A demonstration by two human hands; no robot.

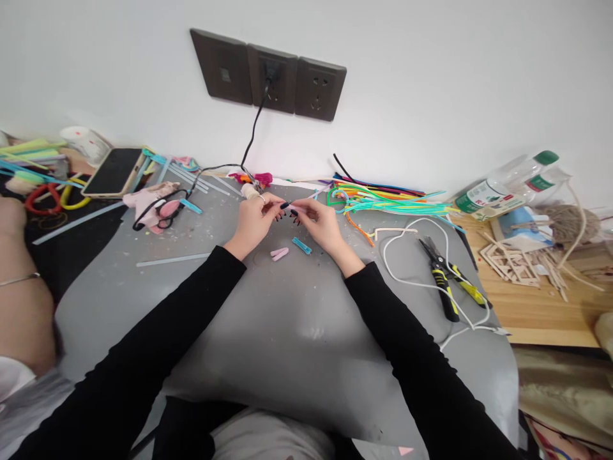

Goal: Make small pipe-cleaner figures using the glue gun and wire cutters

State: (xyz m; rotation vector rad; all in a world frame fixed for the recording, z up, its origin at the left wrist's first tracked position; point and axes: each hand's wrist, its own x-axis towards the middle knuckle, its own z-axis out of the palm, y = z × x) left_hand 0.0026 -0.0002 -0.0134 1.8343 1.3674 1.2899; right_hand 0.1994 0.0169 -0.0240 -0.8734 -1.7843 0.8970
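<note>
My left hand (253, 220) and my right hand (322, 222) meet above the grey mat (297, 319), fingertips almost touching. Both are closed in a pinch on something small and pinkish, mostly hidden by the dark-nailed fingers. Just below them on the mat lie a pink clip (279, 253) and a blue clip (301, 245), side by side and apart. Behind my left hand stands a small pale spool-like piece (249, 191). Pipe cleaners (383, 201) in many colours lie in a bundle beyond my right hand.
Yellow-and-black pliers (445, 281) lie at right among a white cable (397, 275). A glue gun (158, 207) and glue sticks (172, 259) are on the left, near a phone (115, 171). Plastic bottles (493, 191) rest on the wooden table (550, 319). Another person's arm (23, 294) shows at far left.
</note>
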